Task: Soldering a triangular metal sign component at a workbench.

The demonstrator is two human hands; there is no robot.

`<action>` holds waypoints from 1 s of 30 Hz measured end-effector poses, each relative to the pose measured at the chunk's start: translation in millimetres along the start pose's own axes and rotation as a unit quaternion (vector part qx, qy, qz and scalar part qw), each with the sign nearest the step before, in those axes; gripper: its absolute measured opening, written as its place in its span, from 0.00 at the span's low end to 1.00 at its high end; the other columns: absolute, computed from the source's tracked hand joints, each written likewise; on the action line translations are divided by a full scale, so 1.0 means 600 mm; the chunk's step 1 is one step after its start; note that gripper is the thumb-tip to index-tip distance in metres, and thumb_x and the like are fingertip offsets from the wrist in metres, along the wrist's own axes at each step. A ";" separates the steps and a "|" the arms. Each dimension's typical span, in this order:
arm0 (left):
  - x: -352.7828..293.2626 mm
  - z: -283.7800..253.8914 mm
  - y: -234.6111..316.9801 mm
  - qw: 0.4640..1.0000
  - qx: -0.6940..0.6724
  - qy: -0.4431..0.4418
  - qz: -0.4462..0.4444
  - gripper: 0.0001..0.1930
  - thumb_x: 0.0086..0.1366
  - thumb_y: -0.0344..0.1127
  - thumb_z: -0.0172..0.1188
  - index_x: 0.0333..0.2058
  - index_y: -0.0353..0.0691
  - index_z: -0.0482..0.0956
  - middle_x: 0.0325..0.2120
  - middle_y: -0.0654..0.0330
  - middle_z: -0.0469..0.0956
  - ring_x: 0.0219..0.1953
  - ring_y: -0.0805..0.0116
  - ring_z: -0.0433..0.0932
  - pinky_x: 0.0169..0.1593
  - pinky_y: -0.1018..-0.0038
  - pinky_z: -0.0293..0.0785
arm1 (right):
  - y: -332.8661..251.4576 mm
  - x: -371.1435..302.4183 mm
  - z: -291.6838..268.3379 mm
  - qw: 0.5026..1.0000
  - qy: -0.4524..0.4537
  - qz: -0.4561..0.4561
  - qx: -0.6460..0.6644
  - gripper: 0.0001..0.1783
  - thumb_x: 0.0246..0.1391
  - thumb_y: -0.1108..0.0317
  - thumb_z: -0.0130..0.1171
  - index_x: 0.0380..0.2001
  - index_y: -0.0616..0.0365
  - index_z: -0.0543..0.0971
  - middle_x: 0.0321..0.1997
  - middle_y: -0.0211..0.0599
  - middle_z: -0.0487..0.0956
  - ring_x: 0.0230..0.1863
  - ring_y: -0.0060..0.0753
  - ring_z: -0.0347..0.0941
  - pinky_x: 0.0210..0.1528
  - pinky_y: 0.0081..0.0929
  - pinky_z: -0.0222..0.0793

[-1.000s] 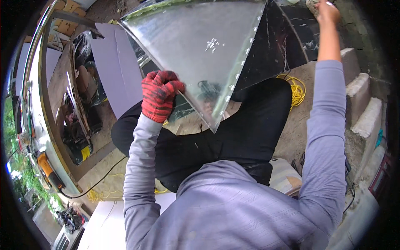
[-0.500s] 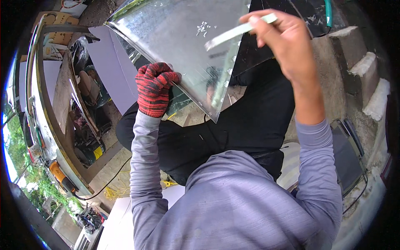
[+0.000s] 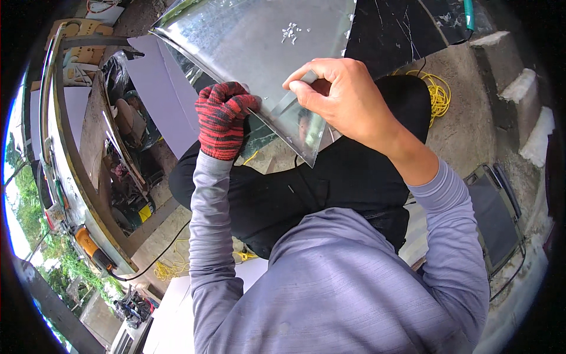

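Legs, in matte black cloth (image 3: 330,194), folded under the panel (image 3: 236,44); its pointed lower corner comes over the lap, presumably to keep the face within reach.
Left hand (image 3: 224,118): ribbed red-and-black knit glove, fingers curled closed over the panel's left edge; likely steadies it and guards against a sharp rim.
Right hand (image 3: 348,100): bare, thumb and fingers pinched on a thin, flat grey strip (image 3: 285,104), slanted toward that same edge near the glove. Short pinch probably gives control; whether the tip touches, cannot tell.
Panel: triangular, smooth, reflective; greenish band with white dabs along its right edge. White flakes (image 3: 290,33) lie loose on the face.
Beyond: black, scratched sheet (image 3: 389,29); yellow cord (image 3: 437,97), coiled on rough ground.
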State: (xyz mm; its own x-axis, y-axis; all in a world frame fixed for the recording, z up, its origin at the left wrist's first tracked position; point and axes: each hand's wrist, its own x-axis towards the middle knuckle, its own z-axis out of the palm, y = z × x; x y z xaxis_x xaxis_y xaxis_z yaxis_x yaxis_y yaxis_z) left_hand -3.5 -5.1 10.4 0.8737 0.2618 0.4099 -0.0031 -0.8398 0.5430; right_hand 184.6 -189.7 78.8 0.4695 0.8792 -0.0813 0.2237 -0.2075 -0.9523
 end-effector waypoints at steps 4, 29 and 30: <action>0.004 -0.003 0.002 0.999 0.047 0.002 0.024 0.11 0.46 0.24 0.72 0.31 0.43 0.88 0.31 0.56 0.83 0.35 0.57 0.82 0.37 0.65 0.76 | -0.001 0.001 0.005 1.000 -0.004 0.000 -0.016 0.10 0.60 0.67 0.65 0.37 0.65 0.87 0.26 0.46 0.85 0.28 0.34 0.84 0.35 0.30 0.78; 0.012 0.009 -0.002 0.999 -0.031 0.023 0.031 0.15 0.44 0.21 0.70 0.32 0.44 0.86 0.25 0.58 0.82 0.25 0.64 0.81 0.31 0.74 0.76 | 0.008 0.007 -0.001 0.998 0.029 -0.041 -0.030 0.11 0.58 0.66 0.65 0.35 0.65 0.87 0.25 0.48 0.84 0.27 0.40 0.84 0.36 0.33 0.78; 0.007 0.011 -0.004 0.998 -0.048 0.025 0.017 0.15 0.44 0.21 0.71 0.32 0.44 0.87 0.25 0.58 0.82 0.25 0.64 0.81 0.31 0.74 0.76 | 0.005 0.011 -0.006 0.998 0.028 -0.042 -0.029 0.11 0.58 0.66 0.65 0.35 0.65 0.87 0.25 0.48 0.84 0.27 0.40 0.84 0.36 0.33 0.78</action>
State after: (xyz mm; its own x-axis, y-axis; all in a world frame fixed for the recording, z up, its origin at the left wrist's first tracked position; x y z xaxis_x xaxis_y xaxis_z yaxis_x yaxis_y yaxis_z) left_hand 3.5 -4.9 6.2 0.8464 0.2597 0.4649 -0.0814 -0.7996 0.5949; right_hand 191.5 -186.1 76.5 0.4940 0.8693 0.0169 0.3126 -0.1594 -0.9364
